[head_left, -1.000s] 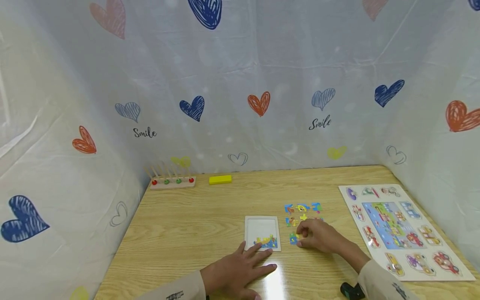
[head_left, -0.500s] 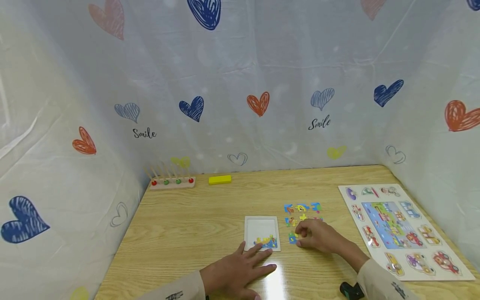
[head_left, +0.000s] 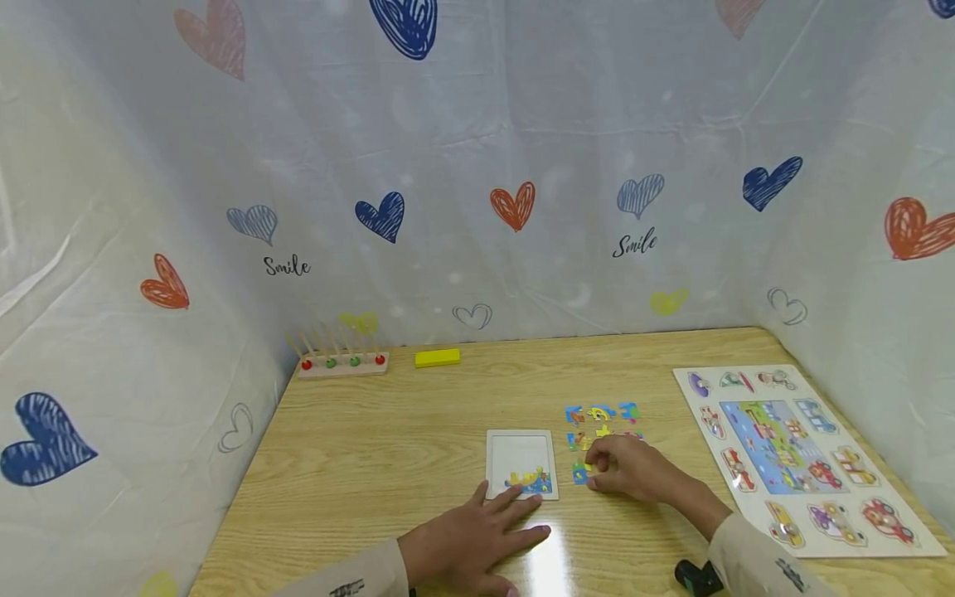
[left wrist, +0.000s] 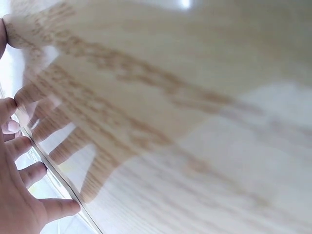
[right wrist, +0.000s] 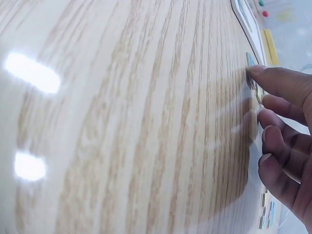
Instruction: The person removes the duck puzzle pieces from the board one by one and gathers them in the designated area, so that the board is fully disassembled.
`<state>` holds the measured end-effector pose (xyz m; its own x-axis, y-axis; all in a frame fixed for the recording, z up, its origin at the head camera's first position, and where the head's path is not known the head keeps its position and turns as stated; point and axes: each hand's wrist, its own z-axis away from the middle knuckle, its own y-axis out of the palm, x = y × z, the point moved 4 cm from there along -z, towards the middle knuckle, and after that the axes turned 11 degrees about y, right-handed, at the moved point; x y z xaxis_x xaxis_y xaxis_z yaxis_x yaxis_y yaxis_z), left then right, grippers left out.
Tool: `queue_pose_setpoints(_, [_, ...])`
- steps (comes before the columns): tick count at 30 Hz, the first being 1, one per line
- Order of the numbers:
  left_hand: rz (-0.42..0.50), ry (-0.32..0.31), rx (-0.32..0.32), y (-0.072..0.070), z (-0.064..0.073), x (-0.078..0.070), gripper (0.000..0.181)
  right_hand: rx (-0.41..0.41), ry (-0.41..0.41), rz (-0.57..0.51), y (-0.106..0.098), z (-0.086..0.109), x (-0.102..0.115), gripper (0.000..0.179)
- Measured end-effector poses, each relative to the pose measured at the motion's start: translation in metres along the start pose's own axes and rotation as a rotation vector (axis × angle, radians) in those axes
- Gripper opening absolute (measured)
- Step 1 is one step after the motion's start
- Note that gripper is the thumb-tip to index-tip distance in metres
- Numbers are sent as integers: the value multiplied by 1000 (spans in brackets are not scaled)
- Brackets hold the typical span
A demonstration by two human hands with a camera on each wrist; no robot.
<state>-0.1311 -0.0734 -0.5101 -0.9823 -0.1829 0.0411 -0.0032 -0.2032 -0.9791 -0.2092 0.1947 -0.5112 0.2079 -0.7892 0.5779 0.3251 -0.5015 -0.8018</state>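
Observation:
A small white puzzle tray (head_left: 490,452) lies mid-table, with blue and yellow puzzle pieces (head_left: 540,481) along its bottom. My left hand (head_left: 473,535) is spread flat, its fingertips touching the tray's lower edge; the left wrist view shows its straight fingers (left wrist: 61,208) at the tabletop. To the tray's right, my right hand (head_left: 634,471) pinches a blue, green and yellow puzzle piece (head_left: 580,473) on the table, partly hidden by the fingers. In the right wrist view the thumb (right wrist: 278,80) is on that piece. More loose pieces (head_left: 600,414) lie in rows just beyond the hand.
A large picture board (head_left: 690,398) with vehicle and toy shapes takes up the table's right side. At the back left stand a pegged bead rack (head_left: 343,365) and a yellow block (head_left: 438,357). A dark object (head_left: 699,578) lies beside the right sleeve.
My right hand has shifted very slightly left together with the pinched puzzle piece. The left hand and the tray have stayed in place.

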Motion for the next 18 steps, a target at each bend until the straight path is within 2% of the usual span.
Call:
queue_pose_setpoints(6, [-26, 0, 2, 2, -2, 0, 76, 1, -15, 3, -1, 1, 1, 26])
queue_pose_setpoints(18, [-2, -14, 0, -1, -2, -1, 76, -6, -43, 4, -4, 1, 2, 31])
